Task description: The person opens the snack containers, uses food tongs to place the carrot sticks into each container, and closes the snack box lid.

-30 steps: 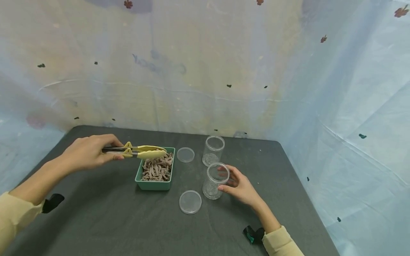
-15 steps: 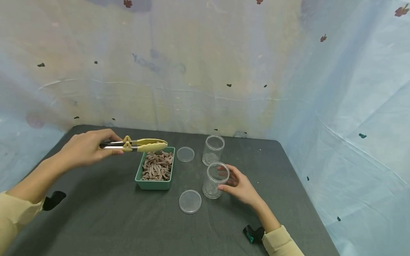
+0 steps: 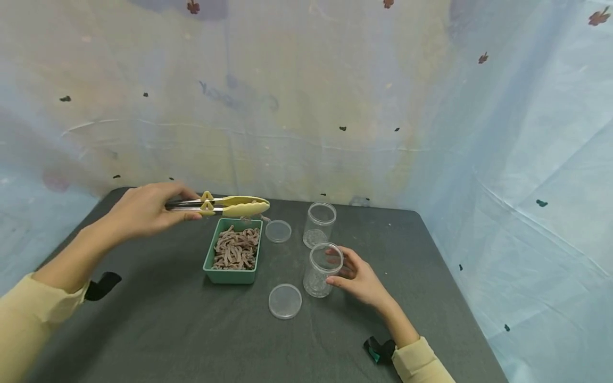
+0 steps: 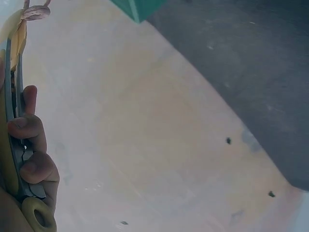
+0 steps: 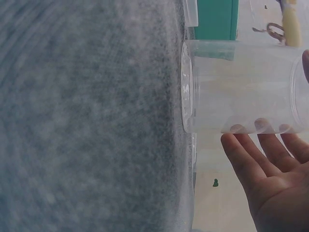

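Observation:
My left hand (image 3: 148, 210) grips yellow-tipped metal tongs (image 3: 244, 206) above the back edge of a green rectangular container (image 3: 230, 277). A few greyish-brown strips (image 4: 36, 13) hang from the tongs' tips. More such strips (image 3: 235, 249) lie heaped inside the container; their exact kind is unclear. On the right, my right hand (image 3: 361, 282) holds the nearer clear plastic jar (image 3: 316, 279), with thumb and fingers on opposite sides. This jar stands upright and lidless on the table. In the right wrist view the fingertips (image 5: 236, 145) touch its wall.
A second clear jar (image 3: 318, 226) stands uncovered just behind the held one. Two clear round lids lie flat: a near lid (image 3: 284, 301) and a far lid (image 3: 278, 232) beside the container. The dark table (image 3: 215, 340) ends at a hanging plastic sheet (image 3: 287, 106).
My left hand has lifted the tongs up and shifted them right, and strips now dangle from the tips. The right hand and the jar have stayed put.

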A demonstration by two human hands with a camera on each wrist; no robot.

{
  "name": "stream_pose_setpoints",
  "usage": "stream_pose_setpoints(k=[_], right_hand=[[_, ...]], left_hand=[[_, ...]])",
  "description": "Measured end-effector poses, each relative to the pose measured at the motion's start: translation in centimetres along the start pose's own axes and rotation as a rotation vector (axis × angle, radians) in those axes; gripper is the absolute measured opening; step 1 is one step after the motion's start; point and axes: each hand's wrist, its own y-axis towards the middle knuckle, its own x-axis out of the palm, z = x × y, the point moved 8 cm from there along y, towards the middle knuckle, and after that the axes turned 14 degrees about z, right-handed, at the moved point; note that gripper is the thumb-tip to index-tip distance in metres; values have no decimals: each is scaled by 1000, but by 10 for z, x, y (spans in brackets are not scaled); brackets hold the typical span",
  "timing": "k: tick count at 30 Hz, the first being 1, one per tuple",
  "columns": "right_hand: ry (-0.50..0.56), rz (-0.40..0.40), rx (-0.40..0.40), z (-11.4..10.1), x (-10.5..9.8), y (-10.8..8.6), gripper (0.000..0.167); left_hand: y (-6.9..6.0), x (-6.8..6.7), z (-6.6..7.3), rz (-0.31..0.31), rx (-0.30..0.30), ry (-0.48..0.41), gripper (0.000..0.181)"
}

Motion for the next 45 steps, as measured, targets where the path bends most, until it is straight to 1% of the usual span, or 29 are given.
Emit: stream_pose_setpoints(k=[5,10,16,19,23,28,30,33,38,41,45], right_hand=[[0,3,5,3,0,2,72],[-5,9,3,4,1,2,72],[-7,9,2,5,4,5,72],[-10,8,5,5,5,6,72],[-3,5,3,4,7,7,72],[-9,1,-2,4,10,8,70],[-14,3,5,4,11,9,70],[-18,3,15,4,13,9,72],[-36,14,19,3,14,10,72],[-54,19,27,3,13,9,72],[-64,16,37,3,12,9,74]], left_hand=[[15,1,21,16,57,-22,41],[30,5,43,47,104,-77,36],[45,14,71,72,193,-133,35],[51,21,86,66,219,-170,35],[55,31,104,50,237,-213,36],[54,48,121,7,252,-266,36],[51,56,124,-22,250,-284,35],[45,69,126,-70,235,-299,33],[35,87,122,-137,208,-275,32],[30,93,118,-154,206,-252,33],[28,96,113,-155,211,-235,35]])
